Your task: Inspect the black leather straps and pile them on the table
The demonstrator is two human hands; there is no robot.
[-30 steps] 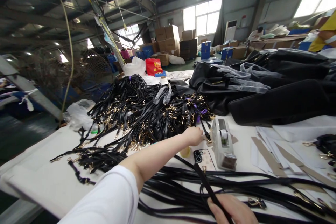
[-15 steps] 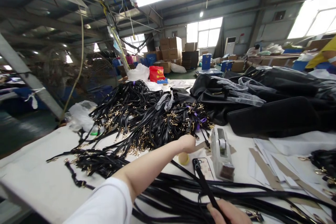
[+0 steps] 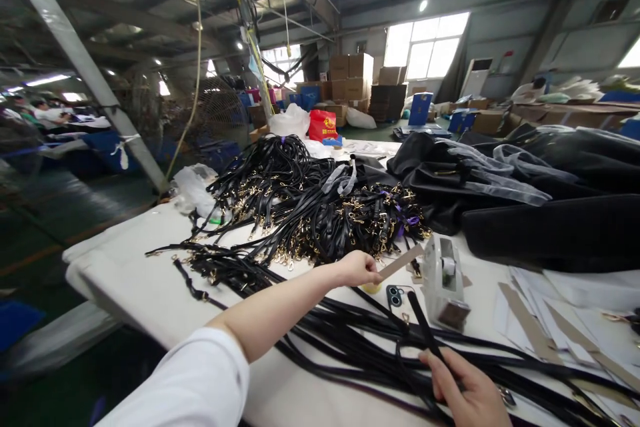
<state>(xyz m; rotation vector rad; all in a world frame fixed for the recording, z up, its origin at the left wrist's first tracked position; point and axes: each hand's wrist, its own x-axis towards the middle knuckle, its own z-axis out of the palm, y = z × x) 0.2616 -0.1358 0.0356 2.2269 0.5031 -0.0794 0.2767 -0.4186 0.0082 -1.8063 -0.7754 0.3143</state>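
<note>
Stretched out over the table, my left hand (image 3: 358, 269) pinches one end of a stiff grey-brown cardboard strip (image 3: 403, 263). The strip's far end points at a clear tape dispenser (image 3: 445, 287). My right hand (image 3: 467, 383), low in the view, grips a black strap (image 3: 424, 321) whose free end sticks up and left. Below both hands a bundle of long black straps (image 3: 350, 340) runs across the table. A phone (image 3: 399, 300) lies partly behind the held strap. Part of a yellow roll (image 3: 371, 288) shows under my left hand.
Behind my left hand lies a big heap of black straps with gold clasps (image 3: 300, 213). Black bag pieces (image 3: 550, 220) are piled at the right. Loose paper and card strips (image 3: 535, 320) lie in front of them. The table's edge (image 3: 115, 300) is at the left.
The view has turned left, so the scene sits further right. My left hand has lifted the cardboard strip, which now tilts upward. My right hand still holds the strap.
</note>
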